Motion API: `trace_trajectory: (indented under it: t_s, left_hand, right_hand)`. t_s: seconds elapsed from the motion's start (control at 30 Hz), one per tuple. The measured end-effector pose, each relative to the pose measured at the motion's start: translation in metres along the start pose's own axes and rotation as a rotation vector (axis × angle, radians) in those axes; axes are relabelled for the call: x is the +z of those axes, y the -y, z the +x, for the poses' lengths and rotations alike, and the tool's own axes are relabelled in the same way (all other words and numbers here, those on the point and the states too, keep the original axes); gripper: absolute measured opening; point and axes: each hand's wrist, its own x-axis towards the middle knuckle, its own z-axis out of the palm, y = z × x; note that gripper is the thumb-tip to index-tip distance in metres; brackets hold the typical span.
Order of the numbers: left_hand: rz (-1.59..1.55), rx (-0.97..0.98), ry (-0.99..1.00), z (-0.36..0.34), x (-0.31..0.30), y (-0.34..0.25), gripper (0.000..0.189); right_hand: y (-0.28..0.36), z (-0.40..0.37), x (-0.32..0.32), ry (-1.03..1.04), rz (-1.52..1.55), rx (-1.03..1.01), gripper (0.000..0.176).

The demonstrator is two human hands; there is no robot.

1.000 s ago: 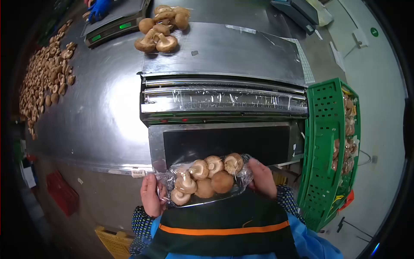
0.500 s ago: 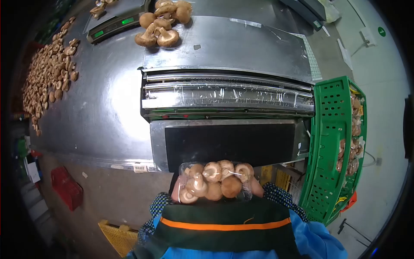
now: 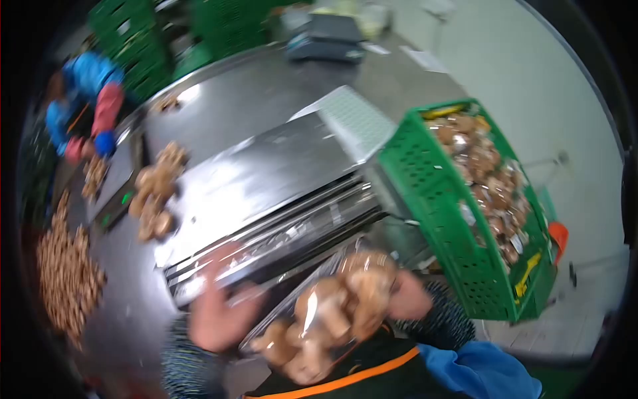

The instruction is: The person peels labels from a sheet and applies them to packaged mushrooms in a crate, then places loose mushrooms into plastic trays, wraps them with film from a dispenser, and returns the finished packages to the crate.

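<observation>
A film-wrapped pack of mushrooms is tilted in front of my body, its brown caps and pale stems showing through shiny plastic. My right hand grips it at the right end, the fingertips partly hidden by the pack. Blurred by motion, my left hand is off the pack to its left, fingers apart and holding nothing I can see. Just beyond that hand lies the film-wrapping machine with its metal rollers, partly covered by the fingers.
At right stands a green crate holding several wrapped mushroom packs. Loose mushrooms are heaped at far left. More mushrooms lie near a scale. A co-worker in blue is behind it. Another scale sits at the back.
My view has swung right and tilted. My left hand has let go of the pack and moved toward the rollers. The pack, still in my right hand, is now tilted.
</observation>
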Motion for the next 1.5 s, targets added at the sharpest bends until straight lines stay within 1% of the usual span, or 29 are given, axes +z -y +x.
trace_trajectory:
  t_s: [0.03,0.07,0.1,0.13,0.17,0.2,0.23,0.27,0.3,0.33,0.37,0.43,0.5,0.53,0.57,0.6,0.63,0.67,0.7,0.77,0.87,0.97,1.03,1.1,1.17,1.3,1.37,1.43,1.5]
  left_hand:
    - [0.121,0.205,-0.353,0.033,-0.017,0.048,0.057]
    - [0.264,0.311,-0.43,0.071,-0.055,0.047,0.053]
    - [0.687,0.435,-0.53,0.1,-0.095,0.078,0.05]
    - [0.917,0.375,-0.658,0.127,-0.133,0.134,0.052]
    - [1.057,0.193,-0.639,0.141,-0.163,0.183,0.058]
    - [1.344,0.051,-0.64,0.149,-0.18,0.239,0.051]
    - [1.34,0.053,-0.645,0.151,-0.175,0.238,0.051]
    - [0.853,-0.198,-0.536,0.155,-0.17,0.23,0.051]
    - [0.358,-0.422,-0.405,0.16,-0.163,0.223,0.05]
    - [0.359,-0.425,-0.402,0.164,-0.156,0.218,0.05]
    - [0.374,-0.281,-0.333,0.165,-0.147,0.214,0.048]
    - [0.428,-0.003,-0.176,0.161,-0.12,0.18,0.045]
    - [0.432,0.107,-0.085,0.164,-0.084,0.131,0.048]
    - [0.552,0.147,-0.025,0.165,-0.074,0.114,0.053]
    - [0.436,0.121,0.094,0.168,-0.067,0.103,0.059]
    - [0.43,0.264,0.161,0.175,-0.061,0.113,0.062]
    - [0.568,0.313,0.2,0.177,-0.057,0.118,0.068]
    - [0.557,0.356,0.286,0.18,-0.054,0.112,0.073]
    - [0.725,0.32,0.257,0.178,-0.049,0.111,0.078]
    - [0.739,0.393,0.216,0.167,-0.053,0.088,0.083]
    - [0.51,0.318,-0.022,0.136,-0.085,0.091,0.064]
    - [0.439,0.044,-0.312,0.12,-0.082,0.144,0.058]
    - [0.195,-0.071,-0.255,0.119,-0.063,0.152,0.053]
    - [0.344,-0.048,-0.428,0.112,-0.044,0.134,0.045]
    - [0.444,-0.046,-0.339,0.108,-0.031,0.133,0.048]
    - [0.5,-0.063,-0.417,0.107,-0.001,0.129,0.061]
    - [0.422,-0.153,-0.282,0.109,-0.006,0.131,0.074]
    - [0.264,-0.172,-0.307,0.111,-0.012,0.133,0.075]
    - [0.169,-0.268,-0.326,0.124,-0.023,0.129,0.068]
  right_hand:
    - [0.031,-0.003,-0.025,-0.23,-0.192,-0.162,0.058]
    - [0.061,-0.006,-0.06,-0.186,0.267,-0.24,0.047]
    - [0.094,-0.01,-0.087,-0.278,0.077,-0.443,0.039]
    - [0.116,-0.015,-0.12,-0.497,0.3,-0.572,0.04]
    - [0.146,-0.021,-0.149,-0.617,0.276,-0.613,0.039]
    - [0.16,-0.039,-0.206,-0.364,0.291,-0.629,0.04]
    - [0.18,-0.031,-0.216,-0.737,0.28,-0.638,0.039]
    - [0.173,-0.06,-0.318,-0.206,0.334,-0.486,0.038]
    - [0.17,-0.051,-0.324,-0.207,0.333,-0.49,0.038]
    - [0.162,-0.04,-0.322,-0.551,0.268,-0.414,0.034]
    - [0.152,-0.031,-0.325,-0.89,0.196,-0.315,0.031]
    - [0.121,-0.015,-0.338,-0.506,0.316,-0.091,0.031]
    - [0.079,0.013,-0.347,-1.001,0.277,0.109,0.035]
    - [0.076,0.022,-0.327,-0.798,0.359,-0.031,0.04]
    - [0.068,0.02,-0.339,-0.877,0.182,0.001,0.039]
    - [0.064,0.006,-0.375,-0.793,0.067,0.098,0.037]
    - [0.084,0.023,-0.311,-0.786,-0.053,0.115,0.035]
    - [0.088,0.015,-0.329,-0.98,-0.064,0.127,0.037]
    - [0.112,0.014,-0.304,-1.13,-0.423,0.259,0.045]
    - [0.104,0.011,-0.356,-1.206,-1.922,-0.236,0.05]
    - [0.158,0.06,-0.151,-0.658,-0.91,-0.332,0.044]
    - [0.151,0.115,-0.048,-0.274,-1.083,-0.211,0.047]
    - [0.115,0.174,-0.006,0.086,-1.235,-0.523,0.059]
    - [0.07,0.233,0.017,0.207,-1.341,-0.753,0.071]
    - [0.028,0.267,0.024,0.268,-1.232,-0.683,0.072]
    - [0.012,0.268,0.032,0.188,-1.455,-0.733,0.071]
    - [0.007,0.262,0.035,0.05,-1.472,-0.685,0.069]
    - [-0.001,0.255,0.042,0.013,-1.469,-0.671,0.069]
    - [-0.014,0.251,0.056,-0.266,-1.465,-0.663,0.07]
